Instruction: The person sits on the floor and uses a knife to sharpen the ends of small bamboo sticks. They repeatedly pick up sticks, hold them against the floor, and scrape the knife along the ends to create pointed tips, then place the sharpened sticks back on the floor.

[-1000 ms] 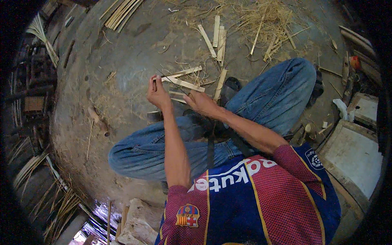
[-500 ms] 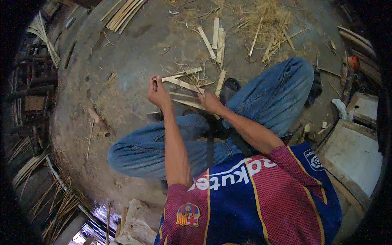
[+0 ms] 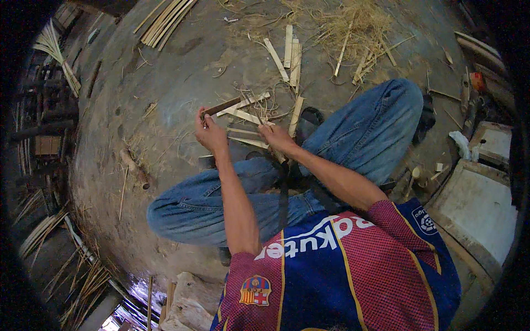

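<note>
two hands: both on one bamboo strip [image 3: 234, 106], held above the crossed knees [image 3: 237, 182] of the seated person
handling: looks light, stiff along the grain, springy across it; split edges likely sharp, so best pinched on the flat faces near an end
left hand [image 3: 210, 134]: clenched round the strip's dark near end, thumb on top
right hand [image 3: 277, 139]: curled shut over the knees; whether it grips the strip or a blade, cannot tell
look: pale yellow, thin, flat, long; darker at the left end
offcuts [image 3: 291, 55]: short pale slats on the ground beyond the knees
shavings [image 3: 359, 22]: straw-like heap further out
</note>
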Action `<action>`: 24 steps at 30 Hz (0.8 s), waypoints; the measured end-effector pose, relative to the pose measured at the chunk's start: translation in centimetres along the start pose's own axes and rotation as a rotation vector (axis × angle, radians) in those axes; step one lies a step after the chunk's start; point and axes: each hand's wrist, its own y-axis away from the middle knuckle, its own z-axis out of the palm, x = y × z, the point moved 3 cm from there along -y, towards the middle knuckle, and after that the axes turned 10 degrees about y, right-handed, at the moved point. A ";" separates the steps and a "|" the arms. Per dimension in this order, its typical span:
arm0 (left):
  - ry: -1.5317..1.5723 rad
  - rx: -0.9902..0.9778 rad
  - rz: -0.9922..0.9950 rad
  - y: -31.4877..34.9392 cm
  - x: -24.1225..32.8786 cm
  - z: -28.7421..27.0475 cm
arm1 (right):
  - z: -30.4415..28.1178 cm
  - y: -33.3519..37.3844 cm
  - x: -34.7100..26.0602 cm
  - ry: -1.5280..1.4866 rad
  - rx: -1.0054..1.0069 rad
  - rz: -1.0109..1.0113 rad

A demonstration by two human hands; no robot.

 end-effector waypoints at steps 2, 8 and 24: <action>-0.033 -0.026 0.144 -0.6 -1.0 -0.7 | 0.0 0.6 -1.0 0.066 0.004 -0.067; -0.079 -0.078 0.121 0.0 0.6 -0.6 | -0.8 3.3 -4.9 0.212 0.056 -0.347; 0.009 -0.078 0.068 -0.9 -1.6 -0.8 | -1.6 2.7 -1.9 0.200 0.109 -0.233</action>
